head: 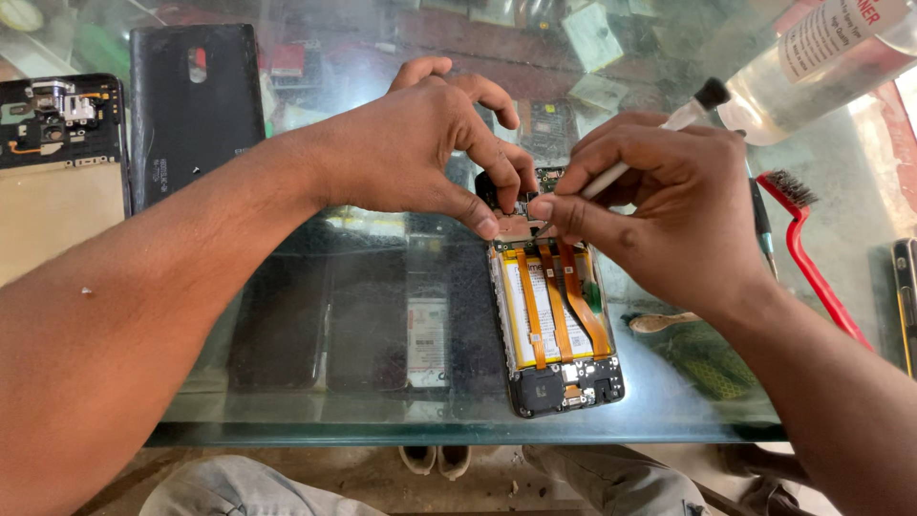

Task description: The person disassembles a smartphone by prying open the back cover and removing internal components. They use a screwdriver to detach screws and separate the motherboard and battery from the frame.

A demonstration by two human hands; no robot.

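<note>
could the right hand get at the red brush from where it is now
Probably yes. The red brush lies on the glass table just right of the right hand, with nothing between them, but that hand already holds a white tool.

Single head-worn view, steeply down, close over the glass table [382, 420].

Opened smartphone [554, 325] lies flat on glass tabletop [382, 401], back cover off. Pale battery exposed, crossed lengthwise by 3 orange flex cables; dark board at near end. Thin white-handled tool [659, 134], held tilted, tip at phone's far end.
</note>
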